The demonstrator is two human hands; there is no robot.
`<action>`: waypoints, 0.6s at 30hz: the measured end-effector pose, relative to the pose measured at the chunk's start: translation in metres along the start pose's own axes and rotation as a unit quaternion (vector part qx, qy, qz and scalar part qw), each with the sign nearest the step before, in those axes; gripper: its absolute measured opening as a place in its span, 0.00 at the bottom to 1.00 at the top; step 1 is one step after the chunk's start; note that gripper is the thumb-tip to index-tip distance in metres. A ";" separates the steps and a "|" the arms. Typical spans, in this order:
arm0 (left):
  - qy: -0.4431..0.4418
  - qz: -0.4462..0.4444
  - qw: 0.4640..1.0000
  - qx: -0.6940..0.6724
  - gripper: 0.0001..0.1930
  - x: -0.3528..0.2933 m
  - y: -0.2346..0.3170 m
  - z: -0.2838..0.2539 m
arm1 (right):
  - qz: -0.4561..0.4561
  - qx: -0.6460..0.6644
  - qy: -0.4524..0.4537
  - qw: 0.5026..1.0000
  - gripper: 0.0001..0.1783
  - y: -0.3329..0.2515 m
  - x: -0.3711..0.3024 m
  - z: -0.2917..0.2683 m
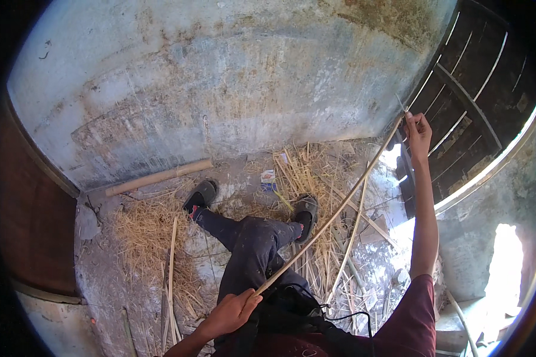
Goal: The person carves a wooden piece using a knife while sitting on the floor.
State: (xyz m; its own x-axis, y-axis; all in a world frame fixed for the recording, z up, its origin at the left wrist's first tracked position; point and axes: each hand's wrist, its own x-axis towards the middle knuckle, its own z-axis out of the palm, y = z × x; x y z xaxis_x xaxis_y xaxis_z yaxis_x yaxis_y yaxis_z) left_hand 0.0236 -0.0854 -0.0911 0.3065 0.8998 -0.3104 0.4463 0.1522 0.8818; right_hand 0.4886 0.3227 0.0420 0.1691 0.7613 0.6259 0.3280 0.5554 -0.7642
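A long, thin bamboo strip runs slantwise across the view, from above my lap up to the far right. My left hand is closed around its lower end, close to my body. With the arm stretched far out, my right hand pinches the strip near its upper end, in front of the wall. A thin pale sliver sticks out just past the right fingertips; whether it is part of the strip I cannot tell. Behind the strip are my legs in dark trousers.
Heaps of shavings and cut strips litter the floor around my shoes. A bamboo pole lies along the base of the stained wall. A small box sits among the shavings. Dark slatted boards stand at the right.
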 end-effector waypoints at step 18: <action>-0.133 -0.127 0.907 -0.379 0.25 0.018 -0.042 -0.022 | -0.023 -0.023 -0.096 0.995 0.11 -0.034 -0.089 0.027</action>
State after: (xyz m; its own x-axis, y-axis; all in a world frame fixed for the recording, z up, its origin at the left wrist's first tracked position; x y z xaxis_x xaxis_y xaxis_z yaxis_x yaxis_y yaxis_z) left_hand -0.0083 -0.0671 -0.1258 0.5111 0.6815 -0.5238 -0.1447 0.6689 0.7291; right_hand 0.4371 0.2452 0.0080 -0.0258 0.7872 0.6161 0.3738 0.5792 -0.7244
